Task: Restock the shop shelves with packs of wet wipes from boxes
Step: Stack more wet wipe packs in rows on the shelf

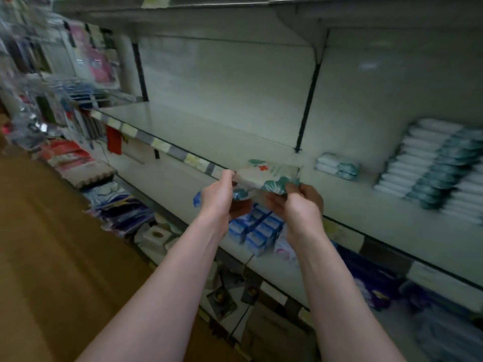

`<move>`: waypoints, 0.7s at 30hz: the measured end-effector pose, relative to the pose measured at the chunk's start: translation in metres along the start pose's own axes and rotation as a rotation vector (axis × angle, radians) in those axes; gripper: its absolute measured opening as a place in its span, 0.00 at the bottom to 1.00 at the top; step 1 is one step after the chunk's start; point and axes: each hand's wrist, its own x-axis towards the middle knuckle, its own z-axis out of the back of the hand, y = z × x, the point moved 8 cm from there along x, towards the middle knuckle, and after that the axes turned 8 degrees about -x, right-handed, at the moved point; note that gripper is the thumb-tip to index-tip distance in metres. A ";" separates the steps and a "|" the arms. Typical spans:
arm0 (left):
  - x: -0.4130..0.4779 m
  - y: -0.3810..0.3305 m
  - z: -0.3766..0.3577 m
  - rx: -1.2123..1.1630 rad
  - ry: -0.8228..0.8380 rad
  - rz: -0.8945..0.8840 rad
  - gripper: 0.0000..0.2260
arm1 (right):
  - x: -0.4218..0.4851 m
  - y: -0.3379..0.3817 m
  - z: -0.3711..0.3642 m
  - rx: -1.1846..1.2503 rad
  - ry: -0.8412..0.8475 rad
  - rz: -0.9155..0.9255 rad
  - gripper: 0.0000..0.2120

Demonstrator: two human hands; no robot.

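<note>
A flat pack of wet wipes (266, 175), white with green leaves and a red mark, hangs level just above the front edge of the middle shelf (235, 131). My left hand (218, 197) grips its left end and my right hand (295, 202) grips its right end. Further right on the same shelf lie two white and teal packs (337, 167) and two tall stacks of the same packs (439, 165). Motion blur softens the picture.
The shelf below holds blue and white boxes (257, 228) under my hands and purple packs (122, 210) to the left. Hanging goods (28, 74) crowd the far left. Brown floor (52, 257) lies at lower left. An upper shelf (209, 11) overhangs.
</note>
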 end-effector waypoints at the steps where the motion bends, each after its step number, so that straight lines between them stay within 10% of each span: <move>1: 0.006 0.003 -0.013 0.030 0.026 0.017 0.12 | 0.011 0.004 0.009 -0.003 -0.014 0.006 0.08; 12: 0.062 0.013 -0.148 0.448 0.408 0.105 0.05 | 0.113 0.037 0.089 -0.135 -0.146 0.025 0.05; 21: 0.137 -0.003 -0.260 0.915 0.543 -0.300 0.08 | 0.202 0.071 0.123 -0.526 -0.334 0.092 0.14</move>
